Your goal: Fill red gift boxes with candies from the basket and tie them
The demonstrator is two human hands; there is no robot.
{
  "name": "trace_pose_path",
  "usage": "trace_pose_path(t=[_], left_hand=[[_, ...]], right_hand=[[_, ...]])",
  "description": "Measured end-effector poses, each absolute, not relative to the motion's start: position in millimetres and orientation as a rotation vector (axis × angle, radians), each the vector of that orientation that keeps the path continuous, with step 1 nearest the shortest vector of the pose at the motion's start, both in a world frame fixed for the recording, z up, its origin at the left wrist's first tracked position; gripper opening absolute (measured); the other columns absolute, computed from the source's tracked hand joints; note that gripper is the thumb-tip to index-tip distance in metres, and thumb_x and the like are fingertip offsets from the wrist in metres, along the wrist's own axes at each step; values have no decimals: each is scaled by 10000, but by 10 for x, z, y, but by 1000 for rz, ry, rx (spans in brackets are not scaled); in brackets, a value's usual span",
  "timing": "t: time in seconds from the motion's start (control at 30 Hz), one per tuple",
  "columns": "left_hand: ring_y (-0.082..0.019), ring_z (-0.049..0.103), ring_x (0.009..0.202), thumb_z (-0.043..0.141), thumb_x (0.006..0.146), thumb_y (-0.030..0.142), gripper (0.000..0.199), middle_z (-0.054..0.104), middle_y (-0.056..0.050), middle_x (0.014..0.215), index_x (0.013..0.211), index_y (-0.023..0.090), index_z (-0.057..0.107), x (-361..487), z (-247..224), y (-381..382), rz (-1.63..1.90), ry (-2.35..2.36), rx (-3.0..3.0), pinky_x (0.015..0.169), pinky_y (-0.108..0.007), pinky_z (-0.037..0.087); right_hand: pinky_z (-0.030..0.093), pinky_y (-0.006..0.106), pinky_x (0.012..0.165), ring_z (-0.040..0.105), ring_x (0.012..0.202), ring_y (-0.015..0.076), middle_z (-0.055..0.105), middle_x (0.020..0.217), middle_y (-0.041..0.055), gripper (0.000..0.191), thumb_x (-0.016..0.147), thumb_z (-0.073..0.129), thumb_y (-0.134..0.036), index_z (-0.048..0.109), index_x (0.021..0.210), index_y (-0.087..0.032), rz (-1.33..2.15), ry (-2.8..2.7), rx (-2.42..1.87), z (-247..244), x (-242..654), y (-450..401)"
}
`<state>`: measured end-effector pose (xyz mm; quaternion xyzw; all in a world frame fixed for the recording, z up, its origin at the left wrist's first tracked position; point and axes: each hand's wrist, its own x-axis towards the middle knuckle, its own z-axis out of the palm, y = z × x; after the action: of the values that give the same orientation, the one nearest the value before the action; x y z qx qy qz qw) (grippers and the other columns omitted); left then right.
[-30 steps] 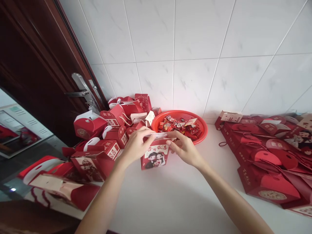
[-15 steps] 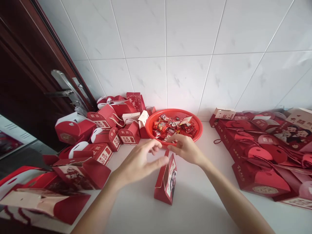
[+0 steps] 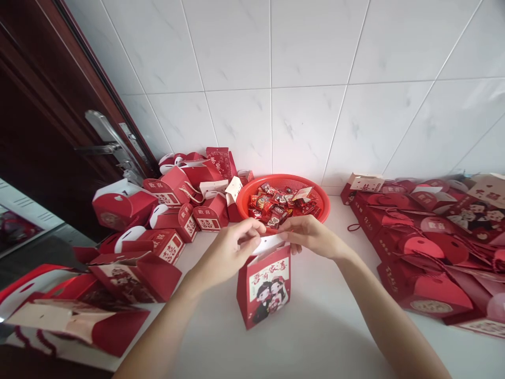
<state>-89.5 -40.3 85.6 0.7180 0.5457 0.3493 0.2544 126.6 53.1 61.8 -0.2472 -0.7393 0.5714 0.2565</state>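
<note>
Both ends are covered, left hand (image 3: 233,248) and right hand (image 3: 310,236) apparently pinching the pale top flap (image 3: 270,242) of the red box (image 3: 263,297) at six o'clock, candy basket (image 3: 325,207) just beyond at twelve!

A dark door (image 3: 47,126) stands beside white wall tiles (image 3: 307,47).

Candy (image 3: 275,206) in basket (image 3: 325,203), box (image 3: 268,295) before it, cartons (image 3: 430,292) either side

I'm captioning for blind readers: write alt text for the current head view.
A person's left hand and right hand are at the white flap of a red box printed with a cartoon couple, on a white table. Behind it sits a red basket of wrapped sweets, with other boxes on both sides.
</note>
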Motion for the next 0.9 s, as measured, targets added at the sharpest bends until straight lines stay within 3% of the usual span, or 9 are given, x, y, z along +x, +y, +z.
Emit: trace_pose_path(t=[0.17, 0.43, 0.7, 0.9], left_hand=[[-141, 593, 706, 549, 927, 369, 218, 670, -19, 832, 887, 179, 647, -921, 809, -133, 1053, 1317, 1899, 644, -244, 488], [-185, 667, 864, 544, 936, 340, 246, 734, -68, 934, 939, 187, 737, -946, 647, -90, 997, 1198, 1979, 759, -272, 533], [-235, 685, 946, 522, 823, 323, 248, 768, -48, 927, 807, 192, 732, -905, 444, -129, 884, 1348, 1647, 861, -330, 538], [-219, 671, 889, 517, 862, 367, 259, 746, -36, 928, 829, 198, 710, -895, 397, -109, 933, 1359, 1588, 745, -292, 538]], right_hand=[[489, 244, 542, 610, 558, 119, 623, 637, -8, 391, 807, 735, -545, 644, 795, -165, 1525, -1928, -707, 696, 1347, 524], [533, 273, 624, 702, 675, 174, 685, 728, 33, 272, 852, 696, -416, 658, 770, -160, 1432, -2108, -789, 732, 1426, 501], [487, 222, 518, 716, 627, 165, 636, 647, -3, 259, 870, 650, -365, 574, 709, -178, 1468, -2252, -894, 646, 1364, 501], [481, 203, 479, 714, 584, 148, 608, 696, -14, 288, 874, 646, -403, 535, 728, -181, 1534, -2184, -870, 619, 1358, 517]])
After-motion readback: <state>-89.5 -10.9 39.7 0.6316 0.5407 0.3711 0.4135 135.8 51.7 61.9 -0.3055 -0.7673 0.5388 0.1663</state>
